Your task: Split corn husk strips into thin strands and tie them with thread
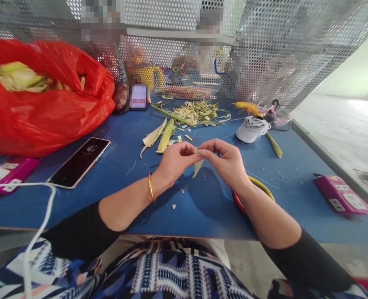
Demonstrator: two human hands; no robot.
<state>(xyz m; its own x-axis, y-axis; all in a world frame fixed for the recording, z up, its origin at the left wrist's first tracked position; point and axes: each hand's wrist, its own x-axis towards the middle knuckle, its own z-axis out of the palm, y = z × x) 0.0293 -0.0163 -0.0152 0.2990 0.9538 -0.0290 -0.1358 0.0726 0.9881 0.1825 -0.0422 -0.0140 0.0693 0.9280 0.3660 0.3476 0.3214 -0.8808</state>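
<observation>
Some of the pinched husk strip (197, 168) hides behind the fingers (210, 156).

Blue worktop (296, 170), perforated grey metal screen (261, 45) along its back, angling forward at right. Pale wall (349, 79) far right, grey floor (246, 261) below front edge. Right side brightly lit.

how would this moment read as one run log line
left hand: pinching husk strip | right hand: pinching same strip | scrap pile: beyond hands

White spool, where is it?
Head view: the white spool sits right of centre on the blue table, beyond the right hand, beside a green stalk.
</observation>
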